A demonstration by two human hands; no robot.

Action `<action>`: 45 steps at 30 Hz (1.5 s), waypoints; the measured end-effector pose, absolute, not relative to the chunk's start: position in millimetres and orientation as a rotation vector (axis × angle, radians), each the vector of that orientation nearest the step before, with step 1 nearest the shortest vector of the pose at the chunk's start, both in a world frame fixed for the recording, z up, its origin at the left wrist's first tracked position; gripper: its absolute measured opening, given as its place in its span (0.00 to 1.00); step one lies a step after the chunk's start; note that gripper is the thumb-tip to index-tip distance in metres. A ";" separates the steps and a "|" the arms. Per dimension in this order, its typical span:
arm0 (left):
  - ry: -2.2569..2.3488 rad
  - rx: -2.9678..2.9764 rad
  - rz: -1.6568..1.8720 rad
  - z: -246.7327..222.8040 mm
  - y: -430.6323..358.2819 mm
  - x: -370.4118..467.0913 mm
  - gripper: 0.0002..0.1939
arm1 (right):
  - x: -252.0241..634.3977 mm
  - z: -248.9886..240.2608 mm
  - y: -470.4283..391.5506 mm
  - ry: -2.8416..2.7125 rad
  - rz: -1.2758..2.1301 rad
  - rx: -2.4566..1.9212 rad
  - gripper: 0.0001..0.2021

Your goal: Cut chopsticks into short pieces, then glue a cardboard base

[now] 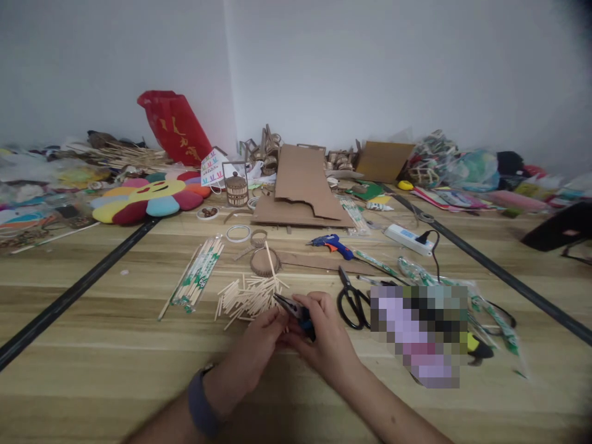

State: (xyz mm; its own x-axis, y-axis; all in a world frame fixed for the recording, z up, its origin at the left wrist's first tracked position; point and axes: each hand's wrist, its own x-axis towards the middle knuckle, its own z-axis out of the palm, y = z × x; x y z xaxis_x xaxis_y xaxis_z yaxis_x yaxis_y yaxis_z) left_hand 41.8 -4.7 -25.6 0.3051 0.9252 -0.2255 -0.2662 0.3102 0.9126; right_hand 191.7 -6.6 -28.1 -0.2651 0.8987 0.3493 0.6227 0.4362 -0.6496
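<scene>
Toward table's [152, 385] near edge, steady pliers [290, 305] in right hand's [327, 330] curled fingers, clear of left hand's [259, 342] pressed-together fingertips

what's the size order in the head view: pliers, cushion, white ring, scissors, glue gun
1. Cushion
2. Scissors
3. Glue gun and pliers, unranked: the right hand hides part of the pliers, which also look nearer the camera
4. White ring
</scene>
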 end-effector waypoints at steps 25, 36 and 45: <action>0.999 1.542 0.555 -20.4 -13.0 43.1 0.18 | 201.0 -19.4 -0.3 -1.508 1.283 -1.100 0.09; 0.877 1.126 0.668 -11.7 -4.3 36.5 0.19 | 197.8 -17.1 1.2 -1.551 1.183 -1.135 0.10; 0.884 1.148 0.721 -17.4 -1.9 36.1 0.19 | 198.5 -21.9 1.4 -1.648 0.999 -1.207 0.09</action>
